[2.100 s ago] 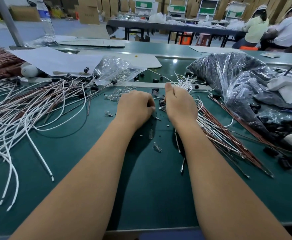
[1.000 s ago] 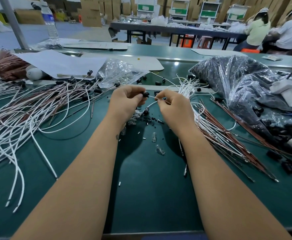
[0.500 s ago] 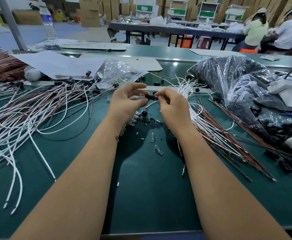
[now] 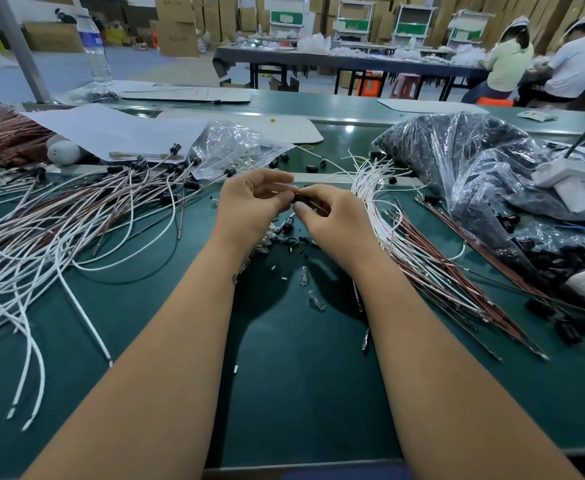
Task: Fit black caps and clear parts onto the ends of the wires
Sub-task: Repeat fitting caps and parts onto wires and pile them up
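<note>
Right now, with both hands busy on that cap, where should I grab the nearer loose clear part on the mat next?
Pinch the clear part across its rounded body, coming straight down from above. It lies flat on the green mat, apart from the other clear part, just ahead of the right forearm, so a pinch across its narrow width probably suits best.

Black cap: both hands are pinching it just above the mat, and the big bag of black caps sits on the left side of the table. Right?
Not quite. The head view shows the bag of black caps on the right side of the table, not the left. The rest stands: the left hand and right hand pinch a black cap just above the mat.
</note>
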Tool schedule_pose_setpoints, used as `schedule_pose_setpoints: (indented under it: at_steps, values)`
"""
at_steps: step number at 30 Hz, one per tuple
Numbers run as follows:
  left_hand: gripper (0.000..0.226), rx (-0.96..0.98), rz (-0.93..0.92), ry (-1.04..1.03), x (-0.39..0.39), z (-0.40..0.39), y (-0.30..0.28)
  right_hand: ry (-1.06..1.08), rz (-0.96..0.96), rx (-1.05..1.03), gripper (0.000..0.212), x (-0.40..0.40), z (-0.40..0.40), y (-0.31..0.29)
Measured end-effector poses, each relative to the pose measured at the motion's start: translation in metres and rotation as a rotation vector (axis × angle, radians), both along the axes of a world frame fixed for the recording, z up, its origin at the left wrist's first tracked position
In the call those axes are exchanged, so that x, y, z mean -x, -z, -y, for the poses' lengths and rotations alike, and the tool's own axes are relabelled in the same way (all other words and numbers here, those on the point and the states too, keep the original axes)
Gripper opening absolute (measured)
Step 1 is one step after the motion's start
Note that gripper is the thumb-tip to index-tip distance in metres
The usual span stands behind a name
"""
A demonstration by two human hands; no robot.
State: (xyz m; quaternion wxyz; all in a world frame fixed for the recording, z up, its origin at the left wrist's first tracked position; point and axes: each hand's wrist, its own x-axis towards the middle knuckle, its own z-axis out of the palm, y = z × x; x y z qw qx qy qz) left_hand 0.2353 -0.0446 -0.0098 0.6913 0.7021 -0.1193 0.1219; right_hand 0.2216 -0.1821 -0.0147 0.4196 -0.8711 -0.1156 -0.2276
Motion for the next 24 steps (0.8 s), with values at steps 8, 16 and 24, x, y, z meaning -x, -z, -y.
schedule_pose_setpoints:
  at_steps: [8, 16, 24]
  values:
    - [0.020, -0.138, 0.051, -0.106, 0.000, 0.003, -0.001, 0.049, 0.022, 0.177, 0.016, -0.003, -0.001, -0.001]
    - [0.029, -0.057, 0.032, -0.221, -0.001, 0.010, 0.001, 0.073, 0.023, 0.233, 0.019, -0.003, -0.009, -0.004]
    - [0.021, -0.187, 0.028, -0.630, -0.009, -0.017, -0.002, 0.216, 0.076, 0.363, 0.018, -0.003, 0.004, 0.000]
